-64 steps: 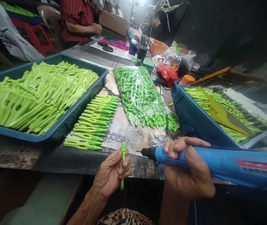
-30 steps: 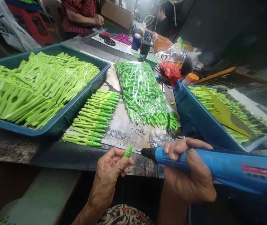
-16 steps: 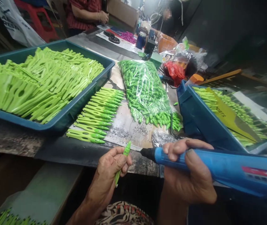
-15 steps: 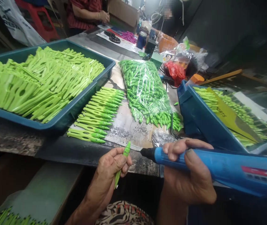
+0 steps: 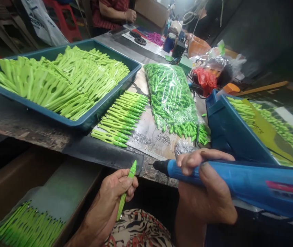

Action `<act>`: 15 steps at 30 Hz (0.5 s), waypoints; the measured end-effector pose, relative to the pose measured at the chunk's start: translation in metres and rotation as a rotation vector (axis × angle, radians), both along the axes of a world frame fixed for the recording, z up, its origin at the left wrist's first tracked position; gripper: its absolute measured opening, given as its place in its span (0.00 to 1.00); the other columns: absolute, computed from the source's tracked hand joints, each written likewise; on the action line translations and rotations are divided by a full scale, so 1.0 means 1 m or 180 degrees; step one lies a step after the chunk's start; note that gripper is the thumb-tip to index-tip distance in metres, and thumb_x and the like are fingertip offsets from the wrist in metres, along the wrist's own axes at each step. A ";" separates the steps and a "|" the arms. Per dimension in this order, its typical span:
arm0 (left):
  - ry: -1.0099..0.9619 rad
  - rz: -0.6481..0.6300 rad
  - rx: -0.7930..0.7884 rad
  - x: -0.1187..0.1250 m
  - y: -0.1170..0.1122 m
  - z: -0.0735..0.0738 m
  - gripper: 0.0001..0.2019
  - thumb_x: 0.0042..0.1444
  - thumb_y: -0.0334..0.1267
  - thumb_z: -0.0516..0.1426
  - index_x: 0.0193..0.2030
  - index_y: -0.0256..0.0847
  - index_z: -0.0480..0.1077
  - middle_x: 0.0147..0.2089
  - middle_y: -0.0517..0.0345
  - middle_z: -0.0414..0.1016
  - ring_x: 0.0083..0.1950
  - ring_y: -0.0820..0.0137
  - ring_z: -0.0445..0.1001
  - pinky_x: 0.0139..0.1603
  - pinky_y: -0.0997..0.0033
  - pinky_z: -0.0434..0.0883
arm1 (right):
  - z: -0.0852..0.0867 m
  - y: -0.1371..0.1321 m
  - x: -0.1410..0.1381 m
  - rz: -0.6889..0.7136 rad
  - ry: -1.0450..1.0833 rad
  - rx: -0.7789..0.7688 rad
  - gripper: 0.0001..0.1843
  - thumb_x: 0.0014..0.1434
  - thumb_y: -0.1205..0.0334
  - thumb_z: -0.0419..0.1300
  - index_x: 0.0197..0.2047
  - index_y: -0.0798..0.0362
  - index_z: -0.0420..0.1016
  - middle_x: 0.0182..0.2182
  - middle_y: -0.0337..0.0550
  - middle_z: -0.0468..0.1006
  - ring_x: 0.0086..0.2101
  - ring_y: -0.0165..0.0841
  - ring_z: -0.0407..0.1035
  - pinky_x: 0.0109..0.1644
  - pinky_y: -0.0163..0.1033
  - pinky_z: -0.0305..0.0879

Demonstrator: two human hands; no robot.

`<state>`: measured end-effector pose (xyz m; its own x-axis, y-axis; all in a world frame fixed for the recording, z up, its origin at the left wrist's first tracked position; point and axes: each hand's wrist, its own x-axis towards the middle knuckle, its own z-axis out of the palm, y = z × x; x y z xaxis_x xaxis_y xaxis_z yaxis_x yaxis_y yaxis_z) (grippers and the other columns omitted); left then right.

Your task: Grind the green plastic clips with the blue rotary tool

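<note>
My left hand [image 5: 112,192] is closed around a slim light-green plastic piece [image 5: 133,169], held tilted with its pointed darker-green tip up. Small metal screws show near that tip. My right hand [image 5: 205,195] grips a blue electric screwdriver [image 5: 249,181] with a black nose, its thin bit pointing left. The bit and the green piece are apart, with a small gap between them. Beyond my left hand, a row of similar green pieces [image 5: 120,120] lies on the table, tips to the right. Loose small screws [image 5: 163,138] are scattered on a sheet nearby.
A blue tray [image 5: 84,121] heaped with green parts stands left. A clear bag [image 5: 172,92] of small green tips lies mid-table. At right is a blue bin [image 5: 233,133] of green pieces. Lower left, a box [image 5: 84,192] holds bagged pieces. Another person [image 5: 110,15] is at the far end.
The view has swung left, so the table things appear further right. My left hand has moved left and slightly down with the green piece, away from the screwdriver. My right hand keeps its grip.
</note>
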<state>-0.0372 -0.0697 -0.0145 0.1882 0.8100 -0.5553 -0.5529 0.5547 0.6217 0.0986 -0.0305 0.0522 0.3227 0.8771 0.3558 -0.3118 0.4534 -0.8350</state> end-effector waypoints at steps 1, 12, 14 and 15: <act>0.0038 0.0043 -0.0021 0.000 -0.002 0.000 0.04 0.51 0.33 0.57 0.31 0.34 0.66 0.27 0.58 0.67 0.25 0.79 0.57 0.25 0.77 0.55 | 0.000 -0.001 -0.001 0.0031 -0.0012 0.0005 0.10 0.48 0.70 0.56 0.37 0.55 0.65 0.24 0.36 0.71 0.22 0.26 0.63 0.32 0.38 0.62; 0.0161 0.0227 -0.0220 -0.001 -0.009 -0.008 0.04 0.50 0.32 0.56 0.30 0.33 0.67 0.28 0.56 0.70 0.25 0.78 0.60 0.25 0.76 0.57 | 0.001 -0.007 -0.015 0.0165 -0.0243 -0.0085 0.10 0.48 0.70 0.58 0.37 0.55 0.65 0.24 0.36 0.70 0.24 0.27 0.65 0.31 0.37 0.62; 0.0113 0.0226 -0.0265 0.000 -0.006 -0.009 0.04 0.49 0.32 0.57 0.29 0.32 0.67 0.28 0.55 0.70 0.26 0.78 0.61 0.26 0.76 0.57 | 0.001 -0.008 -0.017 0.0193 -0.0315 -0.0112 0.10 0.49 0.69 0.57 0.37 0.54 0.65 0.24 0.36 0.70 0.25 0.27 0.65 0.31 0.36 0.62; 0.0099 0.0236 -0.0301 0.000 -0.005 -0.009 0.04 0.48 0.31 0.58 0.29 0.32 0.68 0.28 0.55 0.70 0.26 0.78 0.61 0.26 0.76 0.57 | 0.001 -0.009 -0.017 0.0219 -0.0342 -0.0134 0.10 0.49 0.69 0.57 0.38 0.53 0.65 0.25 0.36 0.70 0.25 0.27 0.65 0.30 0.36 0.62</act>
<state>-0.0369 -0.0748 -0.0232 0.1112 0.7648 -0.6346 -0.5761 0.5699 0.5859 0.0818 -0.0390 0.0529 0.2232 0.9108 0.3474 -0.2485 0.3977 -0.8832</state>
